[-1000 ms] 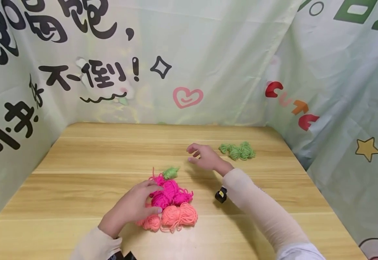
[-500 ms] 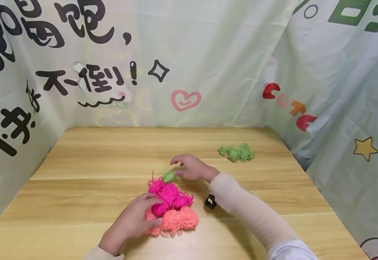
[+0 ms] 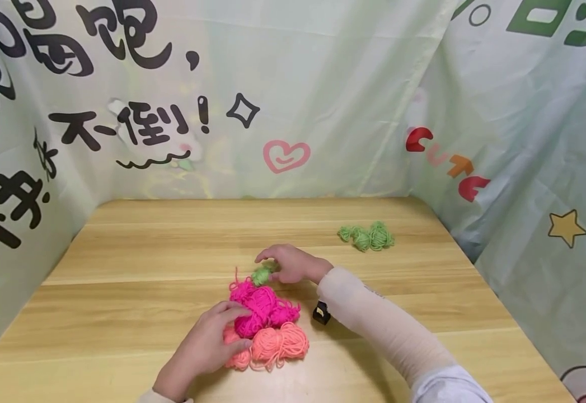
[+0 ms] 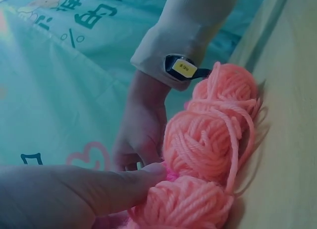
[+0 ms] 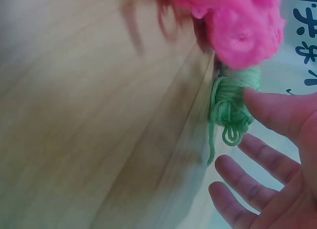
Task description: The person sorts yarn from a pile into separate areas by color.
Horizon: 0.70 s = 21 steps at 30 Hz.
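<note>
My left hand [image 3: 207,341] rests against the near-left side of a yarn pile, fingers on magenta yarn [image 3: 262,305] and thumb by coral yarn [image 3: 281,342]. In the left wrist view, the straight thumb [image 4: 114,187] lies along the coral balls [image 4: 200,144]. At the pile's far end sits a small green yarn bundle [image 3: 261,275]. My right hand [image 3: 295,264] reaches over it from the right. Seen from the right wrist, its thumb [image 5: 275,110] overlaps the green bundle [image 5: 233,102], while the other fingers are spread and extended beside it.
More green yarn balls [image 3: 368,237] lie toward the back right of the wooden table [image 3: 121,268]. Printed cloth [image 3: 338,112] hangs behind the table and along both sides. A black wrist device [image 3: 321,312] hangs beneath the right sleeve.
My right hand has moved left, away from the back-right green yarn, and come to the small green bundle. The left hand has stayed at the pile; the view has shifted slightly.
</note>
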{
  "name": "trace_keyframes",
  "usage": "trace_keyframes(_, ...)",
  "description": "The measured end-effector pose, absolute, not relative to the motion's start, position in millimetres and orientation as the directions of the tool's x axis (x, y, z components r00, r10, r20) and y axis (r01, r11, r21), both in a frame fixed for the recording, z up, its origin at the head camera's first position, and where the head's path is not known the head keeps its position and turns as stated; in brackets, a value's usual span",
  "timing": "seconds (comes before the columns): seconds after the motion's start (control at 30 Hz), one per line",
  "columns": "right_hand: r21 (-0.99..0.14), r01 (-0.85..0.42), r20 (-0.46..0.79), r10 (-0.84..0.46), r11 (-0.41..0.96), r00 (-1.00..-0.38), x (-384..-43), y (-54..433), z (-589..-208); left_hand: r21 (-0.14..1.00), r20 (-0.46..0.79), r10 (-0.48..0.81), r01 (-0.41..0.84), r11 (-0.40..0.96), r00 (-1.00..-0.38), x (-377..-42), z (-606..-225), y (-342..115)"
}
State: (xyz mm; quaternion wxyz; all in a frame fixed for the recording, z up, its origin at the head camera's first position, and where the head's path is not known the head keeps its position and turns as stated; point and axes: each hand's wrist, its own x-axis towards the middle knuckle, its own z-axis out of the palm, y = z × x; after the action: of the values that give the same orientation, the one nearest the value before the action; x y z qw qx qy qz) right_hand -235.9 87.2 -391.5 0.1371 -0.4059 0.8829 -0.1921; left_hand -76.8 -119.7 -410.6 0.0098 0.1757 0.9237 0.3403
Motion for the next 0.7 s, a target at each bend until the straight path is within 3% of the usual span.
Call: trace_keyframes(0.7, -0.417, -0.705, -0.106, -0.8, 0.575, -0.59, -232, 75, -399, 0.674, 0.113, 0.322, 0.311, 0.671, -0.94, -78, -421, -120)
